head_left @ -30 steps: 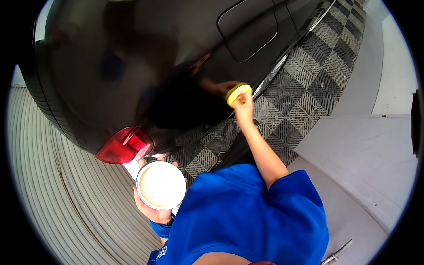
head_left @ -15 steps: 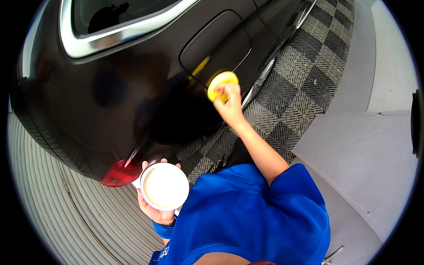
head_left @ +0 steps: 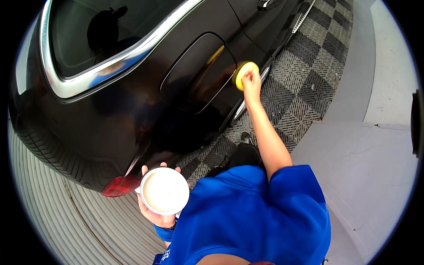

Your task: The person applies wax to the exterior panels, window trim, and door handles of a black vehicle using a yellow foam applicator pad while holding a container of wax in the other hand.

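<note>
My right hand [head_left: 251,85] grips a round yellow applicator pad [head_left: 242,79] and presses it to the side of a glossy black car [head_left: 115,132]. The pad rests just beyond the outlined fuel door [head_left: 198,73], close above the chrome-edged wheel arch. Low at the left, my left hand [head_left: 155,215] is wrapped round an open white tub [head_left: 165,191] of pale cream paste, fingertips showing along its far rim. Beside the tub is the car's red tail light [head_left: 119,186].
A chrome-trimmed side window [head_left: 110,35] lies at the upper left. Dark and grey checkered tiles [head_left: 304,79] cover the floor along the car. Grey panels [head_left: 362,163] stand at the right, and a ribbed shutter [head_left: 88,221] runs behind the car at the lower left.
My right hand has moved the pad right and slightly up, from the fuel door's lower edge to the panel past it. The view has shifted a little. My left hand still holds the tub.
</note>
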Tool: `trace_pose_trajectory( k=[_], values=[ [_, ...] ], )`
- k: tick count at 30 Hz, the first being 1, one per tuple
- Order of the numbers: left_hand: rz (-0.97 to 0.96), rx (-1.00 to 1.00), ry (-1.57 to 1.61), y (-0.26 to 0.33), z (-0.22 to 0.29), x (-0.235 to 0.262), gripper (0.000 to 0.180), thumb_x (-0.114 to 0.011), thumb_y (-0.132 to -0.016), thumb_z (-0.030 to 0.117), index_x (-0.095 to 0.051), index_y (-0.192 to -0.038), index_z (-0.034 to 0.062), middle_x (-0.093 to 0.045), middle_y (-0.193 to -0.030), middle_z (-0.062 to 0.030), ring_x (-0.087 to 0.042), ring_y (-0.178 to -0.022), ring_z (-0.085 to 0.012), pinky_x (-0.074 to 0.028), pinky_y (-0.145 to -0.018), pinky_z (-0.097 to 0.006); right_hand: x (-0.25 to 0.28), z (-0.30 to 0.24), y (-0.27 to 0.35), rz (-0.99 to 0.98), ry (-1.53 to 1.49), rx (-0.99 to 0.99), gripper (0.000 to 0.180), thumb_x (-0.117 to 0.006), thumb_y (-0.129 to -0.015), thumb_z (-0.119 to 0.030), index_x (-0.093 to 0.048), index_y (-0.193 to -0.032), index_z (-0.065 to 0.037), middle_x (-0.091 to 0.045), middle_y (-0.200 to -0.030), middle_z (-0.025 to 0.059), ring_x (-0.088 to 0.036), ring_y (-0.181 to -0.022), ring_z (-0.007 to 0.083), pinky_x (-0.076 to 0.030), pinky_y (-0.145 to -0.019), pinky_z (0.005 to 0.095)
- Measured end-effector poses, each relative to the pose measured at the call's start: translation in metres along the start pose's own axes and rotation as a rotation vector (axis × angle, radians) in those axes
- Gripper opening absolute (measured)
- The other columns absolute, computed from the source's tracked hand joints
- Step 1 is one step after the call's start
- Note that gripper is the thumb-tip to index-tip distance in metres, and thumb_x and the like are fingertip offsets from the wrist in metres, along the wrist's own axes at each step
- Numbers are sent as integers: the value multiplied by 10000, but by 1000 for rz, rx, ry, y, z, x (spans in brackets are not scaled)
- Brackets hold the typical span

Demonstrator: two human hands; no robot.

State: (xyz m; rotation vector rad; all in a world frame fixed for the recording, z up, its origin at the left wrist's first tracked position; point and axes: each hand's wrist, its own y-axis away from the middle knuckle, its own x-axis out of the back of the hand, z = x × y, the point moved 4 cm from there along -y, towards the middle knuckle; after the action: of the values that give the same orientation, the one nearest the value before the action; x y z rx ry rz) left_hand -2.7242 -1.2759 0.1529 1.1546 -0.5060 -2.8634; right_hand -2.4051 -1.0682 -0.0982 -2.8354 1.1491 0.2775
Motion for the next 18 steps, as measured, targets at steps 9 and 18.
trace_pose_trajectory(
  k=[9, 18],
  values=[
    [31, 2, -20, -10, -9, -23, 693, -497, -973, 538, -284, -1582, 286, -314, -1587, -209, -260, -1430, -565, -345, -1009, -790, 13, -1, -38, -13, -76, 50, 118, -547, -728, 58, -556, -786, -44, -518, -718, 43, -526, -785, 200, -419, -671, 342],
    [31, -8, -19, -13, -11, -29, 689, -510, -969, 539, -295, -1577, 295, -313, -1586, -209, -270, -1428, -557, -333, -1010, -798, 24, 30, -54, -65, -145, 15, 107, -484, -761, -12, -570, -779, -73, -528, -762, 38, -517, -801, 184, -433, -740, 323]
  ],
)
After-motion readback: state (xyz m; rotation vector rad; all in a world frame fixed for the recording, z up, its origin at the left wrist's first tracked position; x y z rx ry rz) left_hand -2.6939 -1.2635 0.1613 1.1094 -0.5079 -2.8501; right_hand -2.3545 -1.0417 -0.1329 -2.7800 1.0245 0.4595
